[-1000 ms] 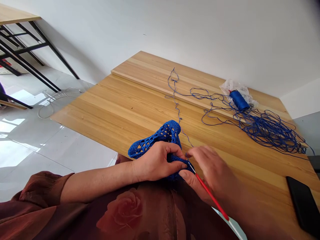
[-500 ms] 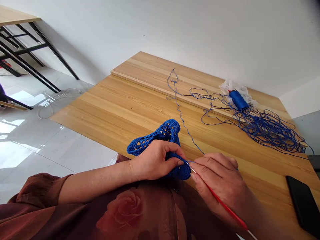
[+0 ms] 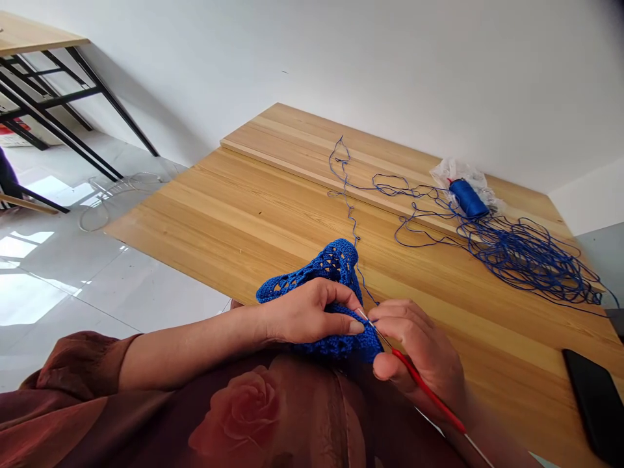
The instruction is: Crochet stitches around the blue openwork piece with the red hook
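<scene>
Wooden surface (image 3: 205, 214), near edge
Left hand (image 3: 309, 318) is pinching blue crochet (image 3: 336, 255); right hand (image 3: 429, 348) is holding a red-handled hook (image 3: 431, 391).

Crochet piece (image 3: 341, 260) left of phone (image 3: 595, 404), spool (image 3: 468, 198) behind

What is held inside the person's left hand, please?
Blue crocheted fabric; it shows above and below the left hand, but the part inside the grip is hidden.
</scene>
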{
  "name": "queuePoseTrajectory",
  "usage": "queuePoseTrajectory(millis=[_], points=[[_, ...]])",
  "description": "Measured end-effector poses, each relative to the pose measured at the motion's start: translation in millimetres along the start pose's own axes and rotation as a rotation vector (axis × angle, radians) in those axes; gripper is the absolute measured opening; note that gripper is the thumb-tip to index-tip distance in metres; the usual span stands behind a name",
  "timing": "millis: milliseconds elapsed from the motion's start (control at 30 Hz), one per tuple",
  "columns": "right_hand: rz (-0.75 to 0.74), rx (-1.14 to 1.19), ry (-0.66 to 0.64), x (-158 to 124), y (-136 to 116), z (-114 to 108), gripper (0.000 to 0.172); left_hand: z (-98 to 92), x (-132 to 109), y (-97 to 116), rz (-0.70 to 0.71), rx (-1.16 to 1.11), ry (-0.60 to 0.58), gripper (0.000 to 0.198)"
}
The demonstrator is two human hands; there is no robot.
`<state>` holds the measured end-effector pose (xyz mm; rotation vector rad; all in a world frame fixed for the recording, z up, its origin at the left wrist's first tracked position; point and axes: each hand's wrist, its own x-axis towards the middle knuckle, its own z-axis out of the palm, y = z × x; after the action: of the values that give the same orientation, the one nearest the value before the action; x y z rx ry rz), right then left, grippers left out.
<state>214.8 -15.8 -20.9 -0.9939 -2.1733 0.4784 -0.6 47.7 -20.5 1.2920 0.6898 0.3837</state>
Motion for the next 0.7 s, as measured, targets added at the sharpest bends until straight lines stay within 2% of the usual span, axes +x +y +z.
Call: queuePoseTrajectory(millis=[133,300,367,433,533,633,700], points=[[0.012,-0.149,0.025,-4,3,4,0.034,5.8,0,1,0.004,-0.001,0.114,0.017],[-0.02,-0.35,0.015,-3,6,-1,0.017,12.0,-4,2,0.119,0.166,0.224,0.013],[-0.024,-0.412,0.014,-2,6,-2,0.022,14.5,-5,2,0.154,0.234,0.239,0.012],[0.016,-0.367,-0.003,1,6,0,0.036,17.0,-6,1,0.177,0.281,0.247,0.014],[0.113,-0.171,-0.086,6,6,6,0.053,19.7,-6,-1,0.206,0.322,0.245,0.014],[0.156,-0.079,-0.09,9,5,9,0.047,19.4,-6,-4,0.188,0.296,0.257,0.015],[0.109,-0.19,-0.007,8,5,5,0.034,17.5,-6,-5,0.158,0.25,0.281,0.016]])
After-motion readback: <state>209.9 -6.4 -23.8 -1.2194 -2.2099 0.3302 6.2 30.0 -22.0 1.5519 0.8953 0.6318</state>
